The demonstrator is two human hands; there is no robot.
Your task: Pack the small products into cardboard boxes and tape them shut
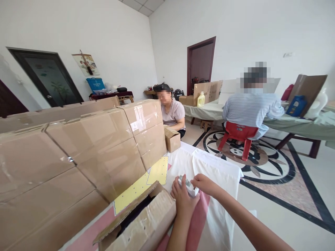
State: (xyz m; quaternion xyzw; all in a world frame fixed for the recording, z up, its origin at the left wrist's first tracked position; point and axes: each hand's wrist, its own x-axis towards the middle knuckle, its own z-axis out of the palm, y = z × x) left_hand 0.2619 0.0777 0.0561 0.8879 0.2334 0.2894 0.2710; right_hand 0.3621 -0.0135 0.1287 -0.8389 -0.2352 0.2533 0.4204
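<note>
My left hand is closed around a small white object with a greyish top, holding it just above the cloth-covered table. Its exact kind is too small to make out. At the right end of that object, my right hand is closed, thumb and fingers pressed together; whatever they grip is hidden. An open cardboard box lies beside my left wrist, with something dark inside. Beyond it, a yellow patterned sheet rests on the white cloth.
Taped cardboard boxes form a wall at the left. A small carton stands at the table's far end. One person sits behind the boxes; another sits on a red stool at a long table.
</note>
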